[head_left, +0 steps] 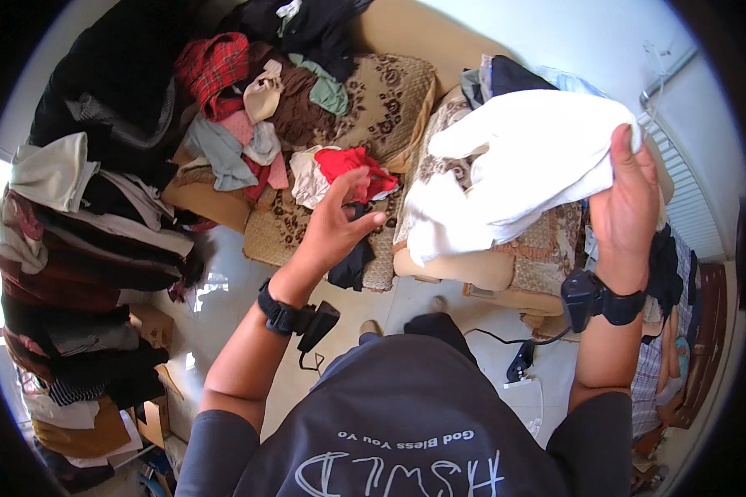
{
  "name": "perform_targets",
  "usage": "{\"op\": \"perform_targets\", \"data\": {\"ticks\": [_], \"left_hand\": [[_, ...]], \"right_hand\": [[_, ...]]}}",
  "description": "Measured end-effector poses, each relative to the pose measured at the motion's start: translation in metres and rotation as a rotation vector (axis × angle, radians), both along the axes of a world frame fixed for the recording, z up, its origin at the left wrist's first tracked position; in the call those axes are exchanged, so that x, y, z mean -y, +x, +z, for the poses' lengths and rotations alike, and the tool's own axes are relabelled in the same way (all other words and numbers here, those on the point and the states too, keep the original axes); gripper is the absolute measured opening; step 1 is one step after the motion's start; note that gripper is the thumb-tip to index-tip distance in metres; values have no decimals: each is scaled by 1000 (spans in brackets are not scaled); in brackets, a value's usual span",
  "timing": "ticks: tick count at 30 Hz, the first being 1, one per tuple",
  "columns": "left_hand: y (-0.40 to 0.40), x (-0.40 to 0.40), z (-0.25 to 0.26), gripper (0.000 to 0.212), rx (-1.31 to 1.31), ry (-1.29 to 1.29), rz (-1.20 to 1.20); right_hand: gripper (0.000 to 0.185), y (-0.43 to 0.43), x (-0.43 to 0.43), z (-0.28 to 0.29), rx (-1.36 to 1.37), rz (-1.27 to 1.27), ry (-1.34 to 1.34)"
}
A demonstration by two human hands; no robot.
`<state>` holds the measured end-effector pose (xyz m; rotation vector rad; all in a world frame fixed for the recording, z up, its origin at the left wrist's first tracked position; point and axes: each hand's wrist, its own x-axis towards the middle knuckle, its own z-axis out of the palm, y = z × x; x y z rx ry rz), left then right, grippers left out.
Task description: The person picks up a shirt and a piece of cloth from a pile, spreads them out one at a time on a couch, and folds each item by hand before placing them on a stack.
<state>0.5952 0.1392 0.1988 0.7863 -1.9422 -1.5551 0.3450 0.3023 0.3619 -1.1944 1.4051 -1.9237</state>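
Note:
A white cloth garment (534, 149) hangs from my right hand (631, 186), pinched between thumb and fingers at its right end. It spreads leftward over the patterned sofa seat, and its exact kind cannot be told. My left hand (342, 220) is raised with thumb and fingers apart, holding nothing. Behind that hand, a red garment (348, 166) and a whitish one (306, 177) lie bunched on the sofa cushion (276, 227). Below the left fingers, a black garment (352, 267) droops over the cushion's front edge.
Several crumpled clothes, including a red plaid garment (214, 68) and a green cloth (327, 93), cover the sofa's far left. Folded dark clothing (516, 76) sits behind the white garment. Stacked clothes (87, 248) line the left side. A black cable (503, 338) hangs from my right wrist strap.

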Motion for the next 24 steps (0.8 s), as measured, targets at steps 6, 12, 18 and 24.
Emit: {"op": "perform_targets", "data": {"ticks": [6,12,18,24], "left_hand": [[-127,-31,7,85,-27,-319,-190],[-230,-75,10,28,34,451,-85],[-272,-25,100,31,-265,174,254],[-262,-5,169,33,-128,-753,336]], "right_hand": [[41,-65,-51,21,111,-176,-103],[44,-184,-104,35,-21,-349,-75],[51,-305,-139,59,-240,-217,222],[57,-338,-155,86,-704,-226,454]]}}
